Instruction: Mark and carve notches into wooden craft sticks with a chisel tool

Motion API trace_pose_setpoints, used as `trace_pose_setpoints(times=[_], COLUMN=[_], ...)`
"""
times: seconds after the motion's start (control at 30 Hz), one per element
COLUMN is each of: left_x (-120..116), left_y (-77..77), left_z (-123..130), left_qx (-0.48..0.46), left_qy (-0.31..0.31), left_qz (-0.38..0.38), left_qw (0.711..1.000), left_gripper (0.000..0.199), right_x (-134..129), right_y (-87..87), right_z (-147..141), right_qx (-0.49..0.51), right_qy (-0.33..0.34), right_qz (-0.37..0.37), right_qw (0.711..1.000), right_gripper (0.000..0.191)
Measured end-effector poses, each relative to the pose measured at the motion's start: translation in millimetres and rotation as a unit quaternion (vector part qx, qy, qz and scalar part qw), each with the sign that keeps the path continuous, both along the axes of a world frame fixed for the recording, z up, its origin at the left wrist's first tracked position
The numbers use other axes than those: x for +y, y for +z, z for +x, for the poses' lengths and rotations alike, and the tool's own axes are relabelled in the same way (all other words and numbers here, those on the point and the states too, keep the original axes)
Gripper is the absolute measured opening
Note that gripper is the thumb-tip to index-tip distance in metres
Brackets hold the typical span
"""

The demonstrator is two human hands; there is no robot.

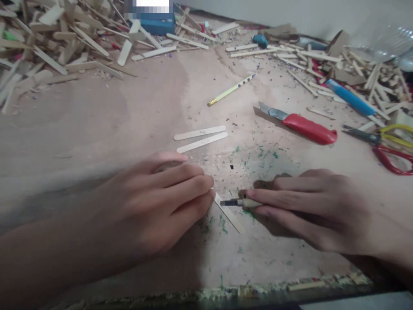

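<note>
My left hand (171, 202) is closed over the upper end of a popsicle stick (231, 216), holding it slantwise against the wooden board. The stick's lower end sticks out to the right of the fingertips. In my right hand (309, 206) is a small carving chisel (248, 203) with a pale handle, gripped between thumb and fingers. Its metal blade points left and meets the stick close to my left fingertips; I cannot tell how deep it sits. Just beyond my left hand lie two more popsicle sticks (202, 142), each with a small pencil mark in the middle.
A red utility knife (309, 128) lies beyond my right hand, with scissors (383, 142) at the right edge. A pencil (230, 90) lies farther back. Heaps of popsicle sticks (64, 38) fill the back left and back right, near a blue box (158, 24). Green specks dot the board (129, 107).
</note>
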State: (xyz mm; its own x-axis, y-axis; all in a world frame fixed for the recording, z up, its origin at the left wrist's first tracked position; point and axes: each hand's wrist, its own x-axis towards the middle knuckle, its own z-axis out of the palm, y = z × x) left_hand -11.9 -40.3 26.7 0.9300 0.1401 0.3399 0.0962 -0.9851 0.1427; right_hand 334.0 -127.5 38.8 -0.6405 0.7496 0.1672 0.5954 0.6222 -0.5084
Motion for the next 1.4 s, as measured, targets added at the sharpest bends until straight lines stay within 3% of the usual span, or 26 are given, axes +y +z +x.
trace_pose_setpoints(times=[0.2, 0.33, 0.5, 0.7, 0.93, 1.07, 1.23, 1.4], left_x=[-11.8, -10.1, -11.3, -12.9, -14.6, -12.9, -4.0, -3.7], left_y=[-6.9, -6.1, -8.1, -11.3, -12.2, -8.0, 3.5, 3.7], left_z=[6.8, 6.2, 6.8, 6.6, 8.2, 7.8, 1.6, 1.3], left_qx=[-0.04, -0.014, -0.045, -0.044, -0.038, -0.041, 0.002, 0.003], left_qy=[0.059, 0.026, 0.047, 0.044, 0.057, 0.06, 0.017, 0.033], left_qz=[-0.023, -0.012, -0.021, -0.023, -0.005, -0.002, 0.025, 0.013], left_qw=[0.997, 1.0, 0.998, 0.998, 0.998, 0.997, 1.0, 0.999], left_gripper=[0.037, 0.036, 0.041, 0.036, 0.048, 0.048, 0.04, 0.035], right_x=[0.8, 4.0, 3.9, 3.6, 3.2, 2.8, 3.1, 3.5], right_y=[1.3, 3.6, 3.7, 3.6, 6.0, 3.9, 2.7, 1.7], right_z=[0.6, 3.9, 5.0, 7.4, 6.7, 6.5, 9.5, 10.0], right_qx=[0.023, 0.035, 0.033, 0.041, 0.022, 0.025, 0.038, 0.033], right_qy=[0.019, 0.03, 0.006, 0.039, 0.027, 0.023, 0.032, 0.043], right_qz=[-0.016, -0.037, -0.036, -0.061, -0.044, -0.035, -0.032, -0.029], right_qw=[0.999, 0.998, 0.999, 0.997, 0.998, 0.999, 0.998, 0.998], right_gripper=[0.028, 0.025, 0.026, 0.022, 0.025, 0.023, 0.019, 0.019])
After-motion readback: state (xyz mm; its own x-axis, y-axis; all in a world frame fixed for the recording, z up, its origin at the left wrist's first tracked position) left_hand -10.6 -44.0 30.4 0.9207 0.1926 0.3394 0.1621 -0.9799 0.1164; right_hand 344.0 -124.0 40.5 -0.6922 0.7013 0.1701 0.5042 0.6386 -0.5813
